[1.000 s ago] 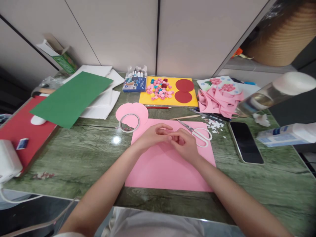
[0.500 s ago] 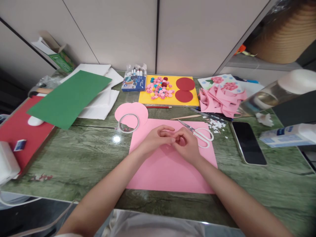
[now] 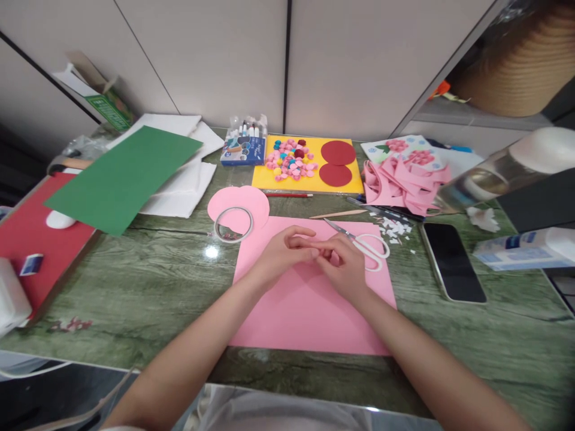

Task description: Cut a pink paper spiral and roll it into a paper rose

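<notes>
Over the upper part of a pink sheet (image 3: 309,311), my left hand (image 3: 287,254) and my right hand (image 3: 344,263) meet at the fingertips. Both are closed in a pinch, and whatever lies between the fingers is too small or hidden to make out. White-handled scissors (image 3: 372,251) lie on the sheet just beyond my right hand, partly covered by it. A roll of tape (image 3: 233,225) rests on pink rounded cut-outs (image 3: 245,200) to the upper left of my left hand.
A yellow sheet (image 3: 265,179) holds small coloured balls (image 3: 291,160) and red circles (image 3: 336,163). Pink scraps (image 3: 404,182), white bits (image 3: 395,229) and a phone (image 3: 453,262) lie right. Green paper (image 3: 126,176) covers white sheets at the left; a pencil (image 3: 290,194) lies behind.
My right hand's fingers have shifted slightly, with the fingertips of both hands still together. My left hand stays nearly in place. The view has moved very slightly.
</notes>
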`<state>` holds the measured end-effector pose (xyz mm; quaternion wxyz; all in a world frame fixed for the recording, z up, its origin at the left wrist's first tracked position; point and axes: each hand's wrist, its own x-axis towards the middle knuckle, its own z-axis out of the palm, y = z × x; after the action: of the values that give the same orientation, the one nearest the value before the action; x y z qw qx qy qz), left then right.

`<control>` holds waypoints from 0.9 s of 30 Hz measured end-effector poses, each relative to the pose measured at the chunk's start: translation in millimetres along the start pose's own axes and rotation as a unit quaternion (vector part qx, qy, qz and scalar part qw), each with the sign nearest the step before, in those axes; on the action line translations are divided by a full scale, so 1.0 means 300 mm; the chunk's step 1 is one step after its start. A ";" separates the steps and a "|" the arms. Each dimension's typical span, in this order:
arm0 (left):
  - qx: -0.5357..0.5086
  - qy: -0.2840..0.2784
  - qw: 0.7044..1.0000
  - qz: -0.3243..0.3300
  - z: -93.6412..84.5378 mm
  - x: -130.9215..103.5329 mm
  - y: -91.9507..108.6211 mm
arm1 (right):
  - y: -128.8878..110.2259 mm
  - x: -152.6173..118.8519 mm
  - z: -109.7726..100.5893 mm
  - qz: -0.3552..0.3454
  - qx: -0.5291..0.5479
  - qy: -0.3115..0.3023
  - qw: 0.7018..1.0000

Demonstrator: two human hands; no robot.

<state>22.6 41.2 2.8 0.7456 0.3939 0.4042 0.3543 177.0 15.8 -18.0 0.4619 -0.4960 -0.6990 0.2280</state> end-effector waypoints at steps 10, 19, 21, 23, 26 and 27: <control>-0.098 0.015 0.995 -0.032 0.027 0.008 -0.041 | 0.010 0.012 0.004 0.035 0.009 0.008 0.999; 0.024 -0.036 0.998 -0.039 -0.028 0.011 0.006 | 0.003 0.022 -0.024 -0.026 0.051 -0.066 0.996; 0.060 -0.053 0.996 -0.037 -0.038 0.012 0.016 | 0.008 0.021 -0.024 -0.035 0.055 -0.080 0.995; 0.073 -0.049 0.995 -0.040 -0.042 0.014 0.019 | 0.012 0.020 -0.021 -0.028 0.049 -0.079 0.995; 0.057 -0.026 0.997 -0.034 -0.037 0.018 0.014 | 0.014 0.018 -0.017 0.003 0.024 -0.049 0.999; 0.050 -0.019 0.998 -0.033 -0.034 0.019 0.010 | 0.014 0.017 -0.017 0.011 0.015 -0.037 0.999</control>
<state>15.3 50.4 -0.1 0.7440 0.4232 0.4202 0.3014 183.0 21.6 -16.8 0.4401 -0.4881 -0.7068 0.2618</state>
